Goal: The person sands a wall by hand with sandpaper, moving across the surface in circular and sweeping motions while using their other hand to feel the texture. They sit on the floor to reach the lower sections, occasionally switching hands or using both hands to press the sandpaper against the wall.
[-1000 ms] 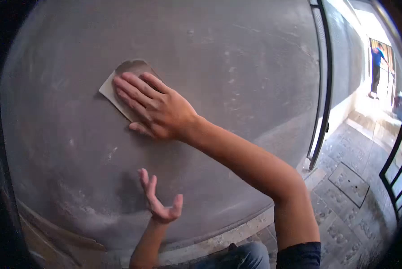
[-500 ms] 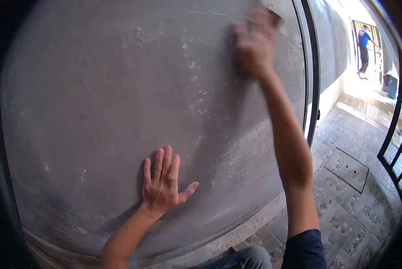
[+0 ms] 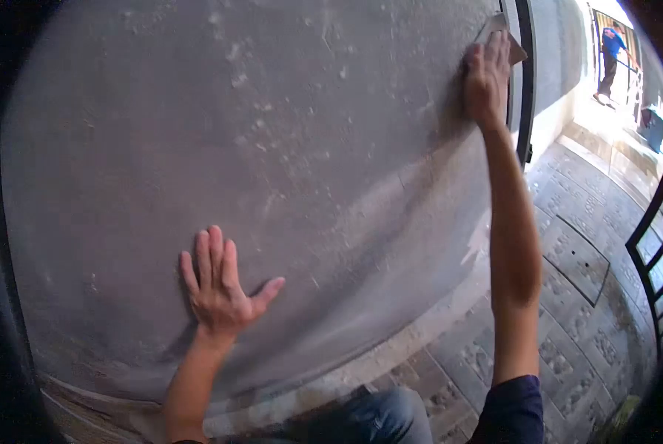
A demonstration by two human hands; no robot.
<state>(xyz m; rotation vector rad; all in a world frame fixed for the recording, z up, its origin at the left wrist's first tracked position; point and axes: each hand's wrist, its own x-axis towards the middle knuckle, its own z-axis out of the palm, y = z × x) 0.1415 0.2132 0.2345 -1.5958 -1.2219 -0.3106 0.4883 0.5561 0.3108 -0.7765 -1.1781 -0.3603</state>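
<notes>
The right hand (image 3: 487, 85) is at the top right of the wall (image 3: 309, 185), beside its right edge, with the palm side toward the surface. Its fingers lie together, extended over a thin sheet (image 3: 518, 53), pressing it rather than clenching it. One pale corner of the sheet shows above the fingertips, and a brown corner sticks out to their right, overlapping the dark frame (image 3: 525, 96) that runs down the wall's right edge.

The left hand (image 3: 224, 300) is open and grasps nothing. It lies against the lower left part of the wall, fingers pointing up and thumb spread out to the right, well apart from the sheet.

The wall is grey, with pale specks and scuffs, thickest toward the top. At the bottom, a jeans-clad knee (image 3: 394, 418) is near the wall's lower edge. To the right, patterned floor tiles (image 3: 561, 355) surround a square cover (image 3: 577, 259) beside a black metal gate (image 3: 653, 274). Farther back stands a person (image 3: 611, 59) in a blue top; a small reddish mark on it is too small to read.
</notes>
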